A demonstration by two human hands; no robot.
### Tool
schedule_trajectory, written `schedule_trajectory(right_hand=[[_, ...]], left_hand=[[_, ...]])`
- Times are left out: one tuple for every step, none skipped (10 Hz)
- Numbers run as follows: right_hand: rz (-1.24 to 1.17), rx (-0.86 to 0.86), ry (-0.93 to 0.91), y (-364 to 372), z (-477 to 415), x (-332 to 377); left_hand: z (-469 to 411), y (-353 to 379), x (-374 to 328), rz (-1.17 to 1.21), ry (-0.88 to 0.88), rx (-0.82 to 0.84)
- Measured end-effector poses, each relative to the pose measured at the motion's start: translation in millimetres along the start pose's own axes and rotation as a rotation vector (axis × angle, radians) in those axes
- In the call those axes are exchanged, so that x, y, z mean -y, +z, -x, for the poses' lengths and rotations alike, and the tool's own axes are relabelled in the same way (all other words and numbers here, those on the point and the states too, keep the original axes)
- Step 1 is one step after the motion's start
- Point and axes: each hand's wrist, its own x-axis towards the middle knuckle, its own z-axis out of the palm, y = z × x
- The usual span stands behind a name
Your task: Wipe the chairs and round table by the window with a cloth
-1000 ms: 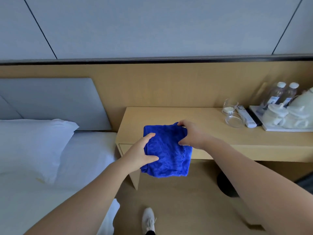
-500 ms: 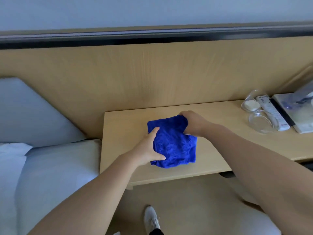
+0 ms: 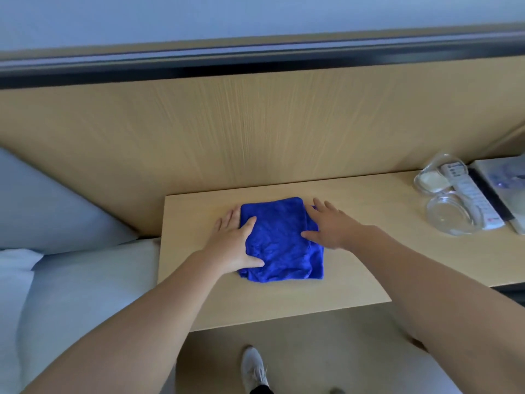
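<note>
The fingers [image 3: 227,223] of the left hand [image 3: 231,247] lie straight and a little apart. The index finger and thumb rest on the left edge of the blue cloth [image 3: 279,243], and the other fingers are flat on the table [image 3: 366,260] just beside it. The right hand [image 3: 331,227] is also flat with its fingers spread. Its palm presses the right side of the cloth and its thumb points left across the fabric. Neither hand curls round anything.

The cloth is folded into a rough rectangle with rumpled layers along its near edge. It lies flat on the left part of the light wooden table, between the two hands and closer to the far edge than the near one.

Further right on the table sit a clear glass dish [image 3: 450,216], a second glass dish [image 3: 431,180] with something white in it, and a white remote control [image 3: 470,196] touching both. A tray [image 3: 483,169] shows at the right edge of the view, its contents blurred.

A wooden wall panel [image 3: 255,132] rises behind the table. To the left is a bed [image 3: 79,294] with a white pillow [image 3: 14,265] and a grey padded headboard [image 3: 42,200]. Near the bottom, a white shoe [image 3: 252,368] stands on the tan floor [image 3: 326,351].
</note>
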Motion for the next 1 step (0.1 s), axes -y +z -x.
schedule_trajectory(right_hand=[[-0.068,-0.077,-0.052,-16.8,18.8,-2.6]], left_hand=[[13.0,-14.1,-9.9,0.042,-0.026,-0.064]])
